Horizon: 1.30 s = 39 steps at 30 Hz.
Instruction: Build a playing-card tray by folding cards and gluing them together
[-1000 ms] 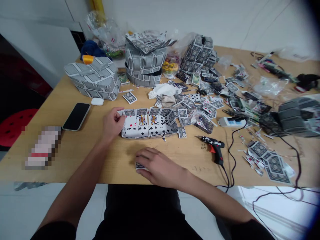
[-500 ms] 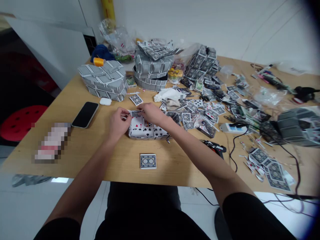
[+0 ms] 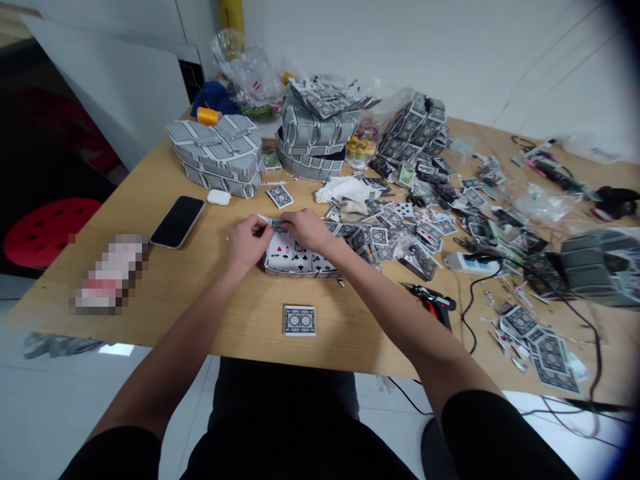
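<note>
The left hand (image 3: 246, 243) and right hand (image 3: 309, 230) are closed together on a small blue-backed paper playing card (image 3: 277, 227), which sits at the rear rim of a low, white, card-faced open box (image 3: 295, 264) on the pale wooden desk (image 3: 240, 327). Excessive finger pressure may buckle the thin rim or crease the card. The card lies slightly tilted, and misalignment may leave its edge uneven.
</note>
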{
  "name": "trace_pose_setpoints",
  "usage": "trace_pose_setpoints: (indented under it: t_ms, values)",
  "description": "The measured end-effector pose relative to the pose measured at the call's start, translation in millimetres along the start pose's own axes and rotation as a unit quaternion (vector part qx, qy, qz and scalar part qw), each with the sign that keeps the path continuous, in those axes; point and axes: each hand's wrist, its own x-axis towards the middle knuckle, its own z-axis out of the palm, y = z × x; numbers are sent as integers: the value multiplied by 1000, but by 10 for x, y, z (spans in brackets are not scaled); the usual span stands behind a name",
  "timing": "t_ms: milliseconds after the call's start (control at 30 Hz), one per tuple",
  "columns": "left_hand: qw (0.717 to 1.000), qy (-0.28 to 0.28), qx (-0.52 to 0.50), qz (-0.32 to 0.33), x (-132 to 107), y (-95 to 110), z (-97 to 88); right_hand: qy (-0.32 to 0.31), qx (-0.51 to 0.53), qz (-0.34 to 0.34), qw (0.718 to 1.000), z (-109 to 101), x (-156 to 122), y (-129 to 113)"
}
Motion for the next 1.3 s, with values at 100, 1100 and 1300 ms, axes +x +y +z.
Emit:
trace_pose_setpoints:
  t_ms: [100, 1100, 1300]
  values:
    - [1000, 5, -26, -1, 1, -24, 20, -3, 3, 12, 1000, 13, 2, -27]
    - [999, -5, -31, -11, -23, 22, 63, 0, -7, 62, 998, -58, -172, 216]
    - [1000, -3, -30, -8, -27, 17, 71, 4, -8, 66, 998, -26, -168, 234]
